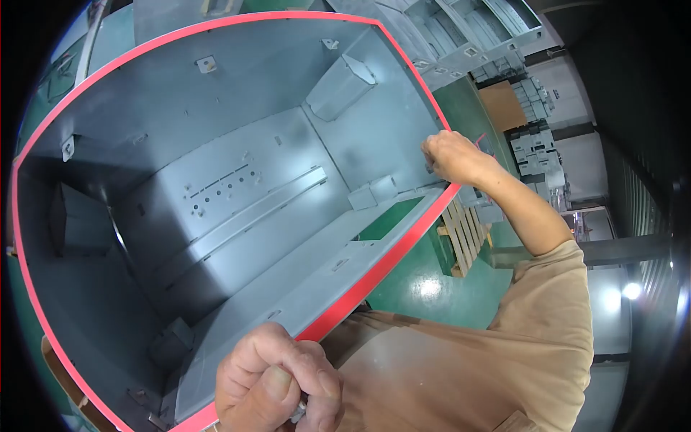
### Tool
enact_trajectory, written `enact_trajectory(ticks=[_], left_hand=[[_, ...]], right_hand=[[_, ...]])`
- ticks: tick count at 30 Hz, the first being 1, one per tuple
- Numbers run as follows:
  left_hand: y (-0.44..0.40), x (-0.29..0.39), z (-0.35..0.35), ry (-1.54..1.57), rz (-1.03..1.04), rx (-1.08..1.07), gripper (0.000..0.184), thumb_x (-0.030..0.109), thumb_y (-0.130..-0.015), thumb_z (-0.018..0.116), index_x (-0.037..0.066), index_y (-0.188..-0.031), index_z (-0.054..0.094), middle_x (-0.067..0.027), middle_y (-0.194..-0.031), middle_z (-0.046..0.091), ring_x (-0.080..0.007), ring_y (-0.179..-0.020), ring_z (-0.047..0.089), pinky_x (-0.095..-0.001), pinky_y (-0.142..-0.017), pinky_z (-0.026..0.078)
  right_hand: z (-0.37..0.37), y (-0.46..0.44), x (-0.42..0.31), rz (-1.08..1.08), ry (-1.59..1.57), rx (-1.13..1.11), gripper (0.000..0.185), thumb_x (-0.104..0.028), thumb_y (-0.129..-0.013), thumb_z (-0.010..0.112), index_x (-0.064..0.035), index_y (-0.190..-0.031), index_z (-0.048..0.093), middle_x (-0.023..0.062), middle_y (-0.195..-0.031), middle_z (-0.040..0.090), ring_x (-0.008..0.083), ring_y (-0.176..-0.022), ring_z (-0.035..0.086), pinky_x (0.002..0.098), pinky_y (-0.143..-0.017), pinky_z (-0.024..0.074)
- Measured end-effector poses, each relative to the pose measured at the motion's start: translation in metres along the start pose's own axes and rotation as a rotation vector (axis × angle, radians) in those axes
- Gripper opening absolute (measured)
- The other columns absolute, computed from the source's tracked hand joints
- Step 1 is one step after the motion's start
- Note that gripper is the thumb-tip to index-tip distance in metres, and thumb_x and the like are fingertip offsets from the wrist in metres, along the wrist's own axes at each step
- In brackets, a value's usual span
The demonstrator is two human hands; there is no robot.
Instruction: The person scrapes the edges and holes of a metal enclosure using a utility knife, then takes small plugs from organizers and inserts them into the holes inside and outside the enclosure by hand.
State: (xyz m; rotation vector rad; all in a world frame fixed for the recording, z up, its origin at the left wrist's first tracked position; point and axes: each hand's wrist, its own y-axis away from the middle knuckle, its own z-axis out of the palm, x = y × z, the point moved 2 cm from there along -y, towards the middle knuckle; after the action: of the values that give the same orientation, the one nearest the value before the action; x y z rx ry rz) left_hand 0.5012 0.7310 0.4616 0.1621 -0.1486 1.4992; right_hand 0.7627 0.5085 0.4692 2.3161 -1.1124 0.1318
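Note:
A large grey metal cabinet box [252, 165] fills the left and middle of the head view, its open side facing me. A red strip [381, 270] runs along its rim. My right hand [457, 158] is closed over the rim at the right corner, with its fingers curled to the inner side. Close to the camera, my left hand [277, 378] is closed in a pinch beside the lower rim. A small pale piece shows between its thumb and fingers, too little of it to name. Inside the box are brackets, a long rail [252, 216] and a rectangular cut-out [389, 219].
A wooden pallet [464, 234] lies on the green floor [432, 288] beyond the right corner. More grey metal cabinets [461, 32] stand at the upper right, near a brown cardboard sheet [502, 106]. Another cardboard piece [68, 378] shows at the lower left.

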Motion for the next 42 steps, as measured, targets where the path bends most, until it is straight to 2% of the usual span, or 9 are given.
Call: enact_trajectory(ticks=[7, 10, 19, 24, 30, 31, 34, 35, 42], left_hand=[[-0.002, 0.002, 0.001, 0.03, -0.024, 0.032, 0.019, 0.016, -0.091, 0.028, 0.0, -0.084, 0.034, -0.0119, -0.056, 0.044, -0.0093, -0.033, 0.028, -0.0201, -0.027, 0.02], [-0.003, 0.003, 0.0, 0.024, -0.03, -0.006, 0.02, 0.016, -0.091, 0.028, -0.001, -0.084, 0.034, -0.0121, -0.057, 0.044, -0.0093, -0.034, 0.029, -0.0204, -0.028, 0.021], [-0.002, 0.005, -0.003, 0.001, 0.001, -0.029, 0.02, 0.016, -0.091, 0.028, -0.002, -0.084, 0.035, -0.0125, -0.058, 0.045, -0.0096, -0.034, 0.029, -0.0209, -0.028, 0.023], [-0.003, 0.004, -0.002, -0.014, 0.009, -0.026, 0.019, 0.015, -0.091, 0.028, -0.002, -0.085, 0.036, -0.0118, -0.056, 0.043, -0.0095, -0.033, 0.028, -0.0202, -0.028, 0.023], [-0.004, 0.003, 0.0, 0.105, -0.004, 0.179, 0.026, 0.022, -0.091, 0.026, -0.001, -0.087, 0.037, -0.0116, -0.071, 0.045, -0.0115, -0.04, 0.033, -0.0205, -0.028, 0.026], [-0.006, 0.003, -0.004, 0.104, 0.0, 0.087, 0.028, 0.025, -0.091, 0.027, -0.001, -0.092, 0.039, -0.0111, -0.078, 0.045, -0.0129, -0.047, 0.038, -0.0222, -0.03, 0.031], [-0.008, -0.001, 0.002, 0.116, -0.005, 0.263, 0.029, 0.023, -0.089, 0.031, -0.002, -0.1, 0.041, -0.0113, -0.08, 0.047, -0.0146, -0.053, 0.043, -0.0243, -0.033, 0.037], [-0.009, -0.002, 0.002, 0.124, 0.003, 0.23, 0.033, 0.019, -0.086, 0.035, -0.003, -0.11, 0.04, -0.0118, -0.083, 0.049, -0.0163, -0.059, 0.046, -0.0259, -0.038, 0.042], [-0.016, -0.014, 0.006, 0.083, -0.048, 0.214, 0.034, 0.011, -0.084, 0.04, -0.004, -0.115, 0.038, -0.0122, -0.083, 0.051, -0.0155, -0.061, 0.048, -0.026, -0.043, 0.047]], right_hand=[[-0.001, 0.002, 0.002, -0.02, -0.08, 0.078, 0.006, 0.005, -0.059, 0.051, 0.0002, -0.063, 0.054, 0.0154, -0.064, 0.056, 0.0326, -0.065, 0.055, 0.0376, -0.059, 0.0432], [-0.003, 0.001, 0.001, 0.023, -0.14, -0.016, 0.008, 0.005, -0.059, 0.051, -0.0005, -0.064, 0.054, 0.0151, -0.065, 0.056, 0.0324, -0.066, 0.055, 0.0373, -0.06, 0.0433], [-0.002, -0.004, -0.004, 0.032, 0.008, -0.097, 0.008, 0.004, -0.062, 0.051, -0.001, -0.068, 0.054, 0.0142, -0.069, 0.058, 0.0318, -0.071, 0.055, 0.0382, -0.063, 0.0438], [-0.003, -0.007, -0.015, 0.069, 0.167, -0.247, 0.022, 0.002, -0.064, 0.05, 0.0023, -0.086, 0.053, 0.0187, -0.079, 0.058, 0.0329, -0.08, 0.057, 0.0387, -0.068, 0.0461], [-0.006, -0.005, -0.013, 0.033, 0.15, -0.228, 0.022, 0.003, -0.067, 0.048, 0.0026, -0.089, 0.051, 0.0194, -0.079, 0.058, 0.0338, -0.079, 0.057, 0.0395, -0.066, 0.0467], [-0.008, -0.004, -0.012, 0.013, 0.117, -0.225, 0.021, 0.004, -0.067, 0.048, 0.0026, -0.088, 0.051, 0.0195, -0.079, 0.058, 0.0338, -0.079, 0.058, 0.0395, -0.066, 0.0468], [-0.007, -0.002, -0.009, -0.003, 0.081, -0.188, 0.021, 0.006, -0.067, 0.048, 0.0025, -0.087, 0.051, 0.0197, -0.078, 0.058, 0.0332, -0.078, 0.058, 0.0398, -0.065, 0.0469], [-0.004, -0.003, -0.008, -0.014, 0.102, -0.182, 0.022, 0.006, -0.066, 0.049, 0.0024, -0.088, 0.052, 0.0197, -0.078, 0.058, 0.0328, -0.078, 0.058, 0.0395, -0.065, 0.047], [0.009, -0.012, -0.007, -0.039, 0.253, -0.277, 0.027, 0.006, -0.064, 0.051, 0.0026, -0.091, 0.053, 0.0184, -0.082, 0.06, 0.0295, -0.078, 0.059, 0.0362, -0.063, 0.0473]])
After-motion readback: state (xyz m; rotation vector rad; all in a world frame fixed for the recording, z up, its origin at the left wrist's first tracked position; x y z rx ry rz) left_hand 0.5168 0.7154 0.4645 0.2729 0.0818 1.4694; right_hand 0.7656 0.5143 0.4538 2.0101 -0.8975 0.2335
